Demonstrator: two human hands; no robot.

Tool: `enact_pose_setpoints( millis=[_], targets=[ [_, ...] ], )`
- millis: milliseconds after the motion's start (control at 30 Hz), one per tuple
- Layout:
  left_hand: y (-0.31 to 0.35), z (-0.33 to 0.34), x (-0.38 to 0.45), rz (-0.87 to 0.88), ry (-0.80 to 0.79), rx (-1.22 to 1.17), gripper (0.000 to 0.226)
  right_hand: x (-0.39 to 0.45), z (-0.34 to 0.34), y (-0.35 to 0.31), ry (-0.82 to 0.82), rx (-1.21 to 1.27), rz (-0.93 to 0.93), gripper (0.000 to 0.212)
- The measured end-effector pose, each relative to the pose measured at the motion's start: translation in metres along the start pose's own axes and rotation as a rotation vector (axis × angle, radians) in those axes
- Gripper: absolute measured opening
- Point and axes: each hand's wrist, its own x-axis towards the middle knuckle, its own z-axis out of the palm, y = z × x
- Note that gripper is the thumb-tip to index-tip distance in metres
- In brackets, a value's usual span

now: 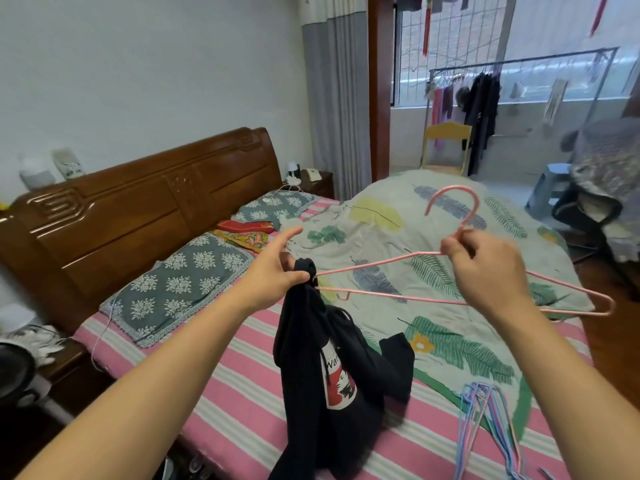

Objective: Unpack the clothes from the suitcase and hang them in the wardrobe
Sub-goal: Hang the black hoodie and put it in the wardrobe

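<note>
Above the bed (242, 403): left hand (273, 271) gripping black shirt (332, 375), right hand (485, 268) pinching pink hanger (381, 265). Hangering step; next, threading hanger into collar.

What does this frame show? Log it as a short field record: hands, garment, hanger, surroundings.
left hand: grips the black garment at the hanger's left end
right hand: pinches the pink hanger at its neck
black garment: hangs bunched, white and red print showing, not yet spread on the hanger
spare hangers: lie on the bed, lower right
</note>
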Motion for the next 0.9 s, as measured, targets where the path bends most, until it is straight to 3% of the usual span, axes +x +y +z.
enact_pose_setpoints(
  millis=[167, 267, 433, 567, 667, 767, 800, 867, 900],
  targets=[
    [-0.009, 0.002, -0.009, -0.041, 0.023, -0.036, 0.081, -0.004, -0.004, 0.007, 0.057, 0.038, 0.035, 0.021],
    [-0.008, 0.004, -0.011, -0.057, 0.016, -0.045, 0.082, -0.008, 0.004, 0.004, 0.008, 0.055, 0.009, 0.02],
    [0.015, 0.021, -0.011, 0.046, -0.087, -0.044, 0.082, -0.026, 0.045, -0.001, -0.155, -0.006, -0.012, 0.022],
    [0.036, 0.04, -0.024, 0.152, -0.081, -0.041, 0.077, -0.047, 0.075, -0.005, -0.177, 0.003, 0.036, 0.024],
    [0.052, 0.054, -0.036, 0.235, -0.067, -0.094, 0.063, -0.047, 0.085, -0.01, -0.098, 0.119, 0.198, 0.029],
    [0.05, 0.048, -0.047, 0.268, -0.291, -0.052, 0.058, -0.036, 0.08, -0.008, -0.033, 0.434, 0.38, 0.03],
    [0.045, 0.041, -0.05, 0.356, -0.26, 0.095, 0.056, -0.035, 0.078, -0.008, -0.026, 0.539, 0.396, 0.03],
    [0.032, 0.025, -0.044, 0.615, 0.085, 0.537, 0.049, -0.037, 0.073, -0.01, -0.005, 0.693, 0.397, 0.028],
    [0.027, 0.013, -0.04, 0.658, 0.259, 0.703, 0.046, -0.036, 0.07, -0.011, 0.004, 0.74, 0.39, 0.027]
  ],
)
